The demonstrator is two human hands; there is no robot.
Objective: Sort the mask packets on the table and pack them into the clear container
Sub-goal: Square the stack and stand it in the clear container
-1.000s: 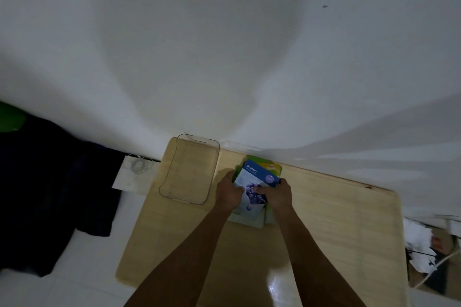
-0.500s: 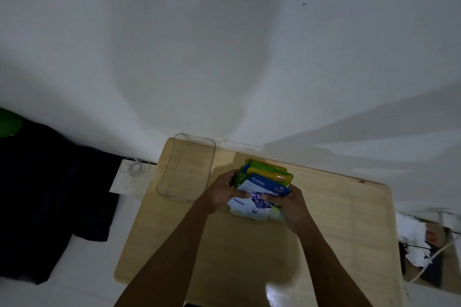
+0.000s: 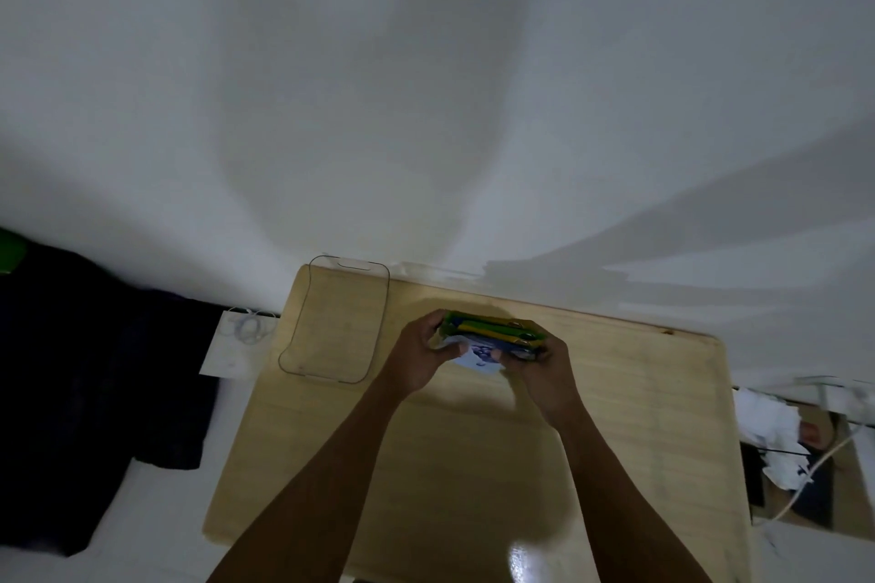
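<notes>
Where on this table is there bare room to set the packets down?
Bare wood lies on the table right of the right hand, out to the right edge, and in the near strip between the forearms. The clear container at the far left corner looks empty. It is crowded only at the far centre, where the left hand and right hand clasp the packet stack.

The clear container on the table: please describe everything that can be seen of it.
The clear container is a transparent, plastic-looking tray, rectangular with rounded corners and low walls. A small tab sits on its far rim. It stands upright and open on the wooden table, at the table's far left corner near the wall. Through it only the wood shows; no packets lie inside. Neither the left hand nor the stack of mask packets touches it.
</notes>
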